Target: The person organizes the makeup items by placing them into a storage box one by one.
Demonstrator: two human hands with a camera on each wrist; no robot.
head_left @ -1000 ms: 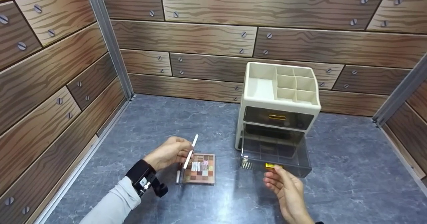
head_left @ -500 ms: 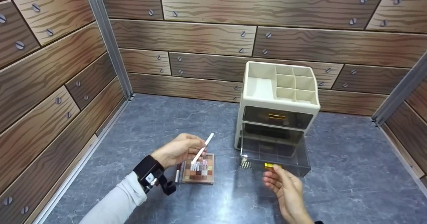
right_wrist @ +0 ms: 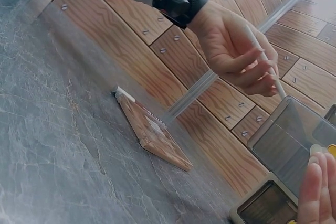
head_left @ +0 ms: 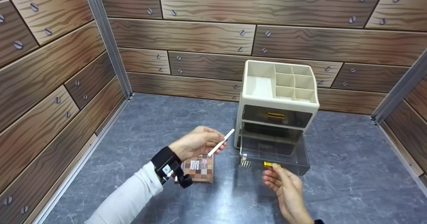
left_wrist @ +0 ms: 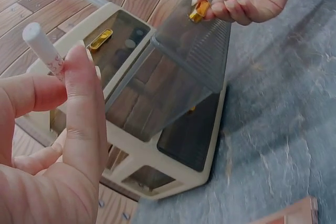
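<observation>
In the head view my left hand (head_left: 199, 141) pinches a slim white pen-like stick (head_left: 215, 149) between thumb and fingers, slanted up to the right. It is just left of the pulled-out clear drawer (head_left: 295, 165). The left wrist view shows the stick's rounded white end (left_wrist: 35, 34) and a small pinkish pattern. My right hand (head_left: 286, 188) pinches the drawer's gold handle (head_left: 268, 164) with thumb and fingers. The drawer belongs to a cream organizer (head_left: 243, 100). Several small metallic-looking pieces (head_left: 246, 164) show at the drawer's left front corner.
An eyeshadow palette (head_left: 201, 176) lies on the grey marbled table (head_left: 160, 117), partly behind the left wrist. A slim tube (right_wrist: 126, 94) lies along its edge. The organizer's upper drawer (head_left: 257, 114) is closed, with open compartments on top. Wood-patterned walls (head_left: 206, 37) enclose the table.
My left hand has moved right with the white stick, from over the palette's left side to beside the drawer. My right hand stays on the handle and the drawer stays pulled out.
</observation>
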